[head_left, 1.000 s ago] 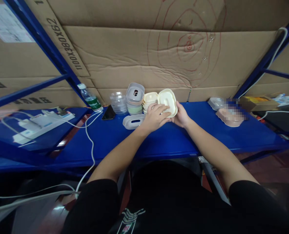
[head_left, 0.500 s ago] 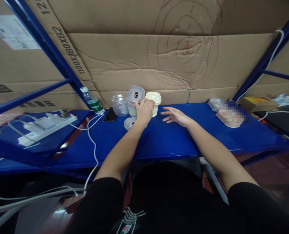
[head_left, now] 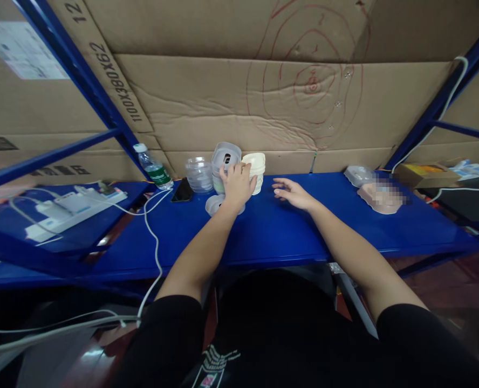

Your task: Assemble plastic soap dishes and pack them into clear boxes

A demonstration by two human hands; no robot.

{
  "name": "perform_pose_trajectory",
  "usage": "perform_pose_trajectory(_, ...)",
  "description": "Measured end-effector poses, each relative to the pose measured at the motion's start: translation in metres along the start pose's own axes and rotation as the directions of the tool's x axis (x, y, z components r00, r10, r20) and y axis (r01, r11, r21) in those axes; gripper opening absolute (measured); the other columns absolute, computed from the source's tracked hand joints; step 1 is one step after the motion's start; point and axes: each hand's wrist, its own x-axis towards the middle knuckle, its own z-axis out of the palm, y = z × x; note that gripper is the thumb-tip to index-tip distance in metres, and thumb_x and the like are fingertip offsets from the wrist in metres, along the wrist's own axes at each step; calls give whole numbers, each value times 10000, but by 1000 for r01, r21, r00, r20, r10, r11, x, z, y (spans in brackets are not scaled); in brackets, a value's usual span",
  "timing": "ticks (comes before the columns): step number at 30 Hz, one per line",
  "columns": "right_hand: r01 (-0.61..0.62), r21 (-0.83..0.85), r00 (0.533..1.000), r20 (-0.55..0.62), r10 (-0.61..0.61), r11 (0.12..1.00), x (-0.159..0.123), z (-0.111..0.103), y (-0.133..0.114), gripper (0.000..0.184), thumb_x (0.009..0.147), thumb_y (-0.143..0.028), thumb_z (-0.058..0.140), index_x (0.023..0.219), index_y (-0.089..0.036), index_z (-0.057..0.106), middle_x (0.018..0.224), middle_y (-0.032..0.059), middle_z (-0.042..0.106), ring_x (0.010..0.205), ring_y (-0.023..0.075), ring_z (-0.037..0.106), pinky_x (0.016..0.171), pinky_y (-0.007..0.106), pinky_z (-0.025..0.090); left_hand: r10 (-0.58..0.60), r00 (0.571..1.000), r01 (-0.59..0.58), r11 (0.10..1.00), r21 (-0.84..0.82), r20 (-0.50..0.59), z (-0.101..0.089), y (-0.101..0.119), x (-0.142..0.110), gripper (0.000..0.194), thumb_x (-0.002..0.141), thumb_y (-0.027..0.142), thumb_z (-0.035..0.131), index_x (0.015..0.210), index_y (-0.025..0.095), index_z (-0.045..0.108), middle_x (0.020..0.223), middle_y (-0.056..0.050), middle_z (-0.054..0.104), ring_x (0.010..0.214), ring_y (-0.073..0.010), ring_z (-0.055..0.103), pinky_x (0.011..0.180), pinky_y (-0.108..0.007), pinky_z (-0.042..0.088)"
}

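My left hand [head_left: 238, 186] lies against the front of two stacks, its fingers spread. To its left stand grey plastic lids [head_left: 226, 152], the top one with a dark slot in it. On its right rises a stack of cream plastic pieces [head_left: 255, 164], partly covered by my fingers. Another grey lid [head_left: 212, 204] lies flat on the table beneath my left wrist. My right hand [head_left: 295, 194] hovers over the blue table, right of the cream stack, fingers loosely apart and nothing in it. A stack of clear plastic containers [head_left: 199, 175] stands left of the grey lids.
A water bottle [head_left: 154, 168] and a black phone [head_left: 182, 191] are at the back left, near a white power strip [head_left: 75, 213] and loose cables. A pinkish tray [head_left: 379, 198] and a clear container [head_left: 359, 175] lie at the right. Cardboard [head_left: 203, 102] backs the table.
My left hand has spread its fingers and shifted slightly toward the grey lids, baring more of the cream stack. My right hand has moved a little to the right, fingers more curled.
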Motion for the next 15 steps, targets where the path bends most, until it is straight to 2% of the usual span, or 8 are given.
perform_pose_trajectory(2,74,-196,993,-75,-90,978,-1,-14,-2,797,856,-625,791,1519,-222,608,1477,184,697,1137,308,743,1068,566,576,-8,1000,8,1000,-24,9,-2,1,-2,483,1033,417,584,1465,206,614,1555,-192,608,1500,-429,470,1300,-751,140)
perform_pose_trajectory(4,83,-444,979,-131,-156,892,-5,-37,-7,795,888,-602,764,1561,-219,587,1557,183,648,1351,358,661,1190,595,481,39,999,-39,998,-42,19,-6,2,-4,483,1017,424,602,1448,208,638,1556,-187,613,1516,-417,478,1303,-711,203)
perform_pose_trajectory(5,32,-550,970,-185,-159,834,-8,-51,-9,777,910,-592,741,1567,-207,587,1595,190,617,1442,377,599,1234,603,431,88,996,-86,995,-56,29,-8,4,-6,456,1014,425,607,1414,215,666,1533,-176,637,1498,-400,509,1293,-678,264)
perform_pose_trajectory(7,-169,-684,935,-339,-104,710,-16,-81,-13,742,948,-594,686,1560,-183,600,1616,210,592,1524,417,516,1273,644,352,227,970,-217,970,-114,89,-12,10,-11,384,1027,426,593,1326,222,723,1436,-154,711,1411,-357,607,1232,-592,407)
perform_pose_trajectory(9,-390,-702,865,-500,-23,596,-26,-109,-12,724,969,-621,641,1545,-182,619,1612,228,587,1533,462,486,1272,728,280,368,909,-332,923,-196,195,-15,18,-16,365,1058,429,548,1274,216,752,1318,-139,772,1298,-322,691,1152,-522,504)
perform_pose_trajectory(11,-557,-638,770,-637,42,532,-36,-135,-6,747,966,-665,619,1532,-176,633,1593,252,595,1519,486,486,1250,778,254,460,833,-393,884,-254,309,-15,27,-21,407,1078,445,525,1306,192,748,1277,-141,790,1239,-309,727,1114,-493,541)
perform_pose_trajectory(14,-675,-539,657,-750,78,503,-51,-165,9,711,971,-693,576,1475,-203,678,1512,250,656,1491,484,508,1171,757,374,498,730,-412,867,-280,469,-9,35,-26,471,1068,470,560,1390,162,714,1337,-156,770,1240,-312,732,1105,-473,553)
perform_pose_trajectory(15,-684,-529,645,-760,78,502,-54,-173,15,705,977,-693,560,1467,-202,682,1486,251,673,1467,478,535,1138,738,420,498,697,-410,867,-283,516,-7,35,-28,477,1061,470,576,1395,157,713,1348,-157,766,1243,-314,730,1105,-465,553)
